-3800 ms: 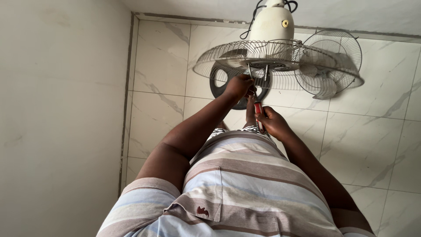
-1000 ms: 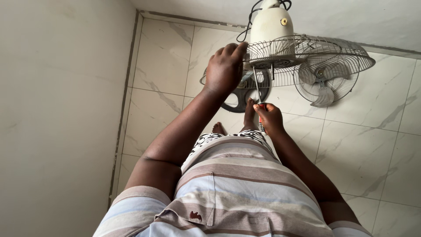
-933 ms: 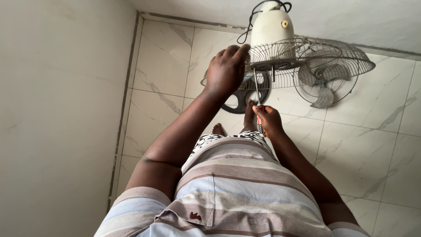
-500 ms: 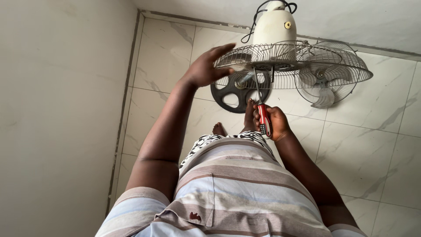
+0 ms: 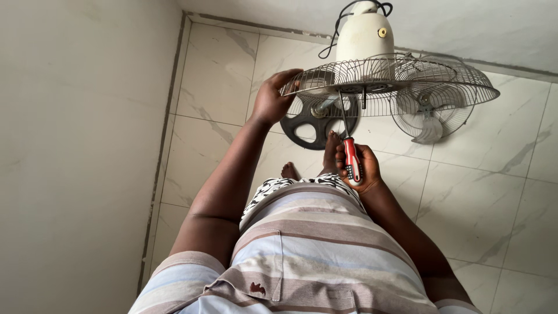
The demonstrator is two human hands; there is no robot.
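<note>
The left hand (image 5: 272, 104) clamps the grille (image 5: 389, 81) rim at 9 o'clock and should hold it steady, while the right hand (image 5: 356, 168), fingers closed on the screwdriver (image 5: 350, 157), keeps it square to the hub.

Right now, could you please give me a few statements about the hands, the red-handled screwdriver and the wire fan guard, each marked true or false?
1. The right hand holds the red-handled screwdriver. True.
2. The left hand rests on the tiled floor. False: it grips the rim of the round wire fan guard.
3. The screwdriver's shaft points up towards the guard's middle. True.
4. The cream fan motor housing lies apart on the floor. False: it sits right behind the guard.
5. The black round fan base lies below the guard. True.
</note>
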